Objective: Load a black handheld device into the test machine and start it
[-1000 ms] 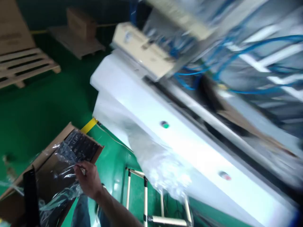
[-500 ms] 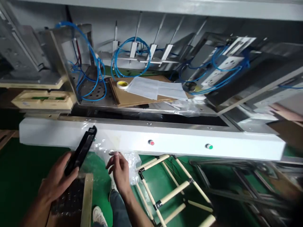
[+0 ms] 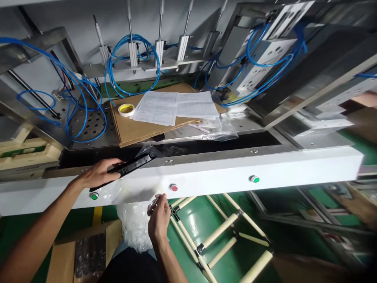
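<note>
My left hand (image 3: 98, 173) is closed around a long black plastic part (image 3: 136, 164), held tilted over the front edge of the machine, its far end up and to the right. Clear crinkled plastic bags (image 3: 134, 226) hang in front of the white front panel (image 3: 206, 175), between my two hands. At their right side, my right hand (image 3: 160, 216) has its fingers curled together on the plastic bag. Just above that hand sits a red button (image 3: 174, 188).
A cardboard sheet (image 3: 126, 129) bears papers (image 3: 157, 108) and a tape roll (image 3: 126, 110). Blue hoses (image 3: 159, 63) loop behind. Below stand an open carton (image 3: 61, 261) with bagged dark parts and a cream pipe frame (image 3: 220, 230). Green buttons (image 3: 255, 179) dot the panel.
My left hand has swung up and right with the black part, from beside the panel to over its top edge. My right hand has shifted slightly right and down. The view has turned.
</note>
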The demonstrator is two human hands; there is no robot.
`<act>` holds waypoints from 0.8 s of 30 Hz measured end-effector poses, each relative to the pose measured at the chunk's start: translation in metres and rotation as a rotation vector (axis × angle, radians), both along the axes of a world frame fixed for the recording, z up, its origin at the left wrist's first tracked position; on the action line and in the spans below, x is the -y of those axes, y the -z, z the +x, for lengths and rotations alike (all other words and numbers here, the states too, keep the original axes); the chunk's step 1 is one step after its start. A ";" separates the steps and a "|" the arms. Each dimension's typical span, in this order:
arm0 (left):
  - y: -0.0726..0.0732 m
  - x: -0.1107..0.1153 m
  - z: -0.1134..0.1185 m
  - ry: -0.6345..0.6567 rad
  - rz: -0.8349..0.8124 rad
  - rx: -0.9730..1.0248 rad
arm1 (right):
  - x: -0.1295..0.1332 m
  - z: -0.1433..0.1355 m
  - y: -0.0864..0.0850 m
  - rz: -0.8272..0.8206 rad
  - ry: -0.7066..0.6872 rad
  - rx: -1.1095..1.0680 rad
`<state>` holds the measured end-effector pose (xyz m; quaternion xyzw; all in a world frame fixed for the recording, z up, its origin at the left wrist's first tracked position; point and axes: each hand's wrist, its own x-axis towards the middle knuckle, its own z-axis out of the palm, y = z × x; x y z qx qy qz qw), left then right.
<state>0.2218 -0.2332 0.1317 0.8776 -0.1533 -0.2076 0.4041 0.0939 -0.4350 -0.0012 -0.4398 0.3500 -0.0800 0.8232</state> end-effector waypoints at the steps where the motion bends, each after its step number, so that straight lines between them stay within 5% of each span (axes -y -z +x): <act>1: -0.004 -0.003 0.008 -0.022 -0.029 -0.029 | 0.001 0.003 0.001 0.002 0.017 -0.009; 6: -0.013 -0.020 0.013 -0.186 -0.213 -0.088 | -0.009 0.010 0.002 0.059 0.086 -0.096; 11: -0.002 -0.038 -0.053 -0.369 -0.505 -0.153 | -0.030 0.012 0.000 0.016 0.185 -0.123; 14: 0.020 -0.038 -0.073 -0.308 -0.623 -0.285 | -0.041 0.018 -0.001 -0.015 0.201 -0.098; 16: 0.039 -0.034 -0.065 -0.302 -0.639 -0.320 | -0.047 0.022 -0.001 -0.040 0.208 -0.089; 19: 0.063 -0.030 -0.034 -0.489 -0.679 -0.247 | -0.051 0.021 0.001 -0.066 0.155 -0.084; 24: 0.077 -0.036 -0.004 -0.510 -0.750 -0.201 | -0.047 -0.012 0.013 -0.184 -0.030 -0.159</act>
